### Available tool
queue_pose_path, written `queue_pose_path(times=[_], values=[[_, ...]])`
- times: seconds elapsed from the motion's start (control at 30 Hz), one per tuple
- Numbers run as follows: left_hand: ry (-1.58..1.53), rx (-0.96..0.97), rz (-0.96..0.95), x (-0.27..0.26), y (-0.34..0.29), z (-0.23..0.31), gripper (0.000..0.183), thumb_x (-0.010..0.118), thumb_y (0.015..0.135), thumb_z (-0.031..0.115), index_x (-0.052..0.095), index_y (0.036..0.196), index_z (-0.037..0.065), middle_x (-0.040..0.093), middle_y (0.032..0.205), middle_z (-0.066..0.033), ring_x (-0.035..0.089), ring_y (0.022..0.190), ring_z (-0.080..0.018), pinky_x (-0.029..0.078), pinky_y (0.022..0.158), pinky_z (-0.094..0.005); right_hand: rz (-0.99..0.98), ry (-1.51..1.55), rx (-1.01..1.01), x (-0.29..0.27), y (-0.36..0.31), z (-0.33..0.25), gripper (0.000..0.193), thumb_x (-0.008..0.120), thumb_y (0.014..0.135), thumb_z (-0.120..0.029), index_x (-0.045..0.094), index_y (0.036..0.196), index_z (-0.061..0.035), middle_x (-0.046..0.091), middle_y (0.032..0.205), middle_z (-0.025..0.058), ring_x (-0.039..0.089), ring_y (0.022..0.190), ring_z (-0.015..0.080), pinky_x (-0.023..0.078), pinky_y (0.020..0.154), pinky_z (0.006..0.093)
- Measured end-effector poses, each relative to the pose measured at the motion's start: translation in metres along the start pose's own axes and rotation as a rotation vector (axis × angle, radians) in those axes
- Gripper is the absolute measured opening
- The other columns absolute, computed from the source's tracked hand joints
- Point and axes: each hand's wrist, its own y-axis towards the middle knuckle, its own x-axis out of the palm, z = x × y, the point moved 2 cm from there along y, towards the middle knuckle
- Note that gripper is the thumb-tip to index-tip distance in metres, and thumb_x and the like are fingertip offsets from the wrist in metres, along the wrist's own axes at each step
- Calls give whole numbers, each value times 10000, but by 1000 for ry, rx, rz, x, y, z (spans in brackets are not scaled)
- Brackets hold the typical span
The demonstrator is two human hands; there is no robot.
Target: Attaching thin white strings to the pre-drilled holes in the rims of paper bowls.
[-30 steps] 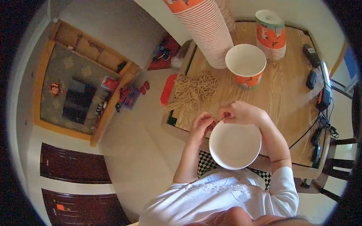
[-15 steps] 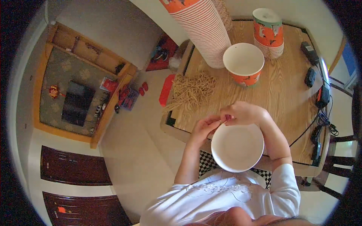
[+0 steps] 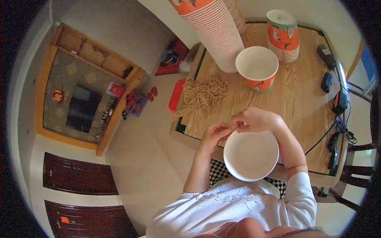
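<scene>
A white-lined paper bucket is tipped with its round mouth toward me at the table's near edge, close against my white shirt. At its far left rim my left hand has thumb and fingers pinched together. My right hand reaches over the far rim, its fingers bent in a pinch right beside the left fingertips. A thin pale strand seems to show between the two hands, too small to name surely. Beyond them lies a loose heap of tan twisted cords. Another paper bucket, orange outside, stands upright past my right hand.
A tall nested stack of paper buckets leans at the far left of the wooden table. A shorter upside-down stack stands far right. Black adapters and cables line the right edge, with chairs beyond.
Both hands stay at the bucket's rim with small finger movements. A reddish bit seen between the fingertips earlier no longer shows. The buckets and cords stay where they were.
</scene>
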Motion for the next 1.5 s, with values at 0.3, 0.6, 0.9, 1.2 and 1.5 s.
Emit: queue_pose_path(times=[0.3,0.6,0.9,1.2,1.5], values=[[-96,81,23,-2,-1,2,127,666,805,118,606,898,55,590,724,18,504,616,-51,370,525,-174,89,204,-7,4,11,8,257,658,803,-245,557,889,-26,625,825,107,622,732,237,477,642,348],[-242,76,120,3,-4,4,141,645,827,106,593,947,53,596,760,5,529,644,-67,412,566,-191,25,372,-37,4,13,-2,207,651,801,-190,551,878,-27,618,719,89,607,688,177,473,613,320],[-110,140,77,-10,-4,-4,160,641,824,82,604,975,41,621,836,-7,547,711,-61,417,595,-191,23,378,-79,9,18,10,174,637,799,-124,549,911,-24,621,768,60,601,710,147,479,643,299],[-48,156,146,-11,-5,-6,126,649,823,119,617,913,36,630,777,-15,549,660,-69,410,583,-195,40,376,-45,9,17,10,184,633,785,-121,545,914,-24,608,741,59,589,690,142,470,632,294],[-139,168,153,-13,-6,-5,171,655,819,124,585,953,44,643,815,-37,573,697,-86,437,610,-206,68,293,-63,9,17,13,143,631,785,-136,588,860,-22,625,714,68,605,667,156,479,599,305]])
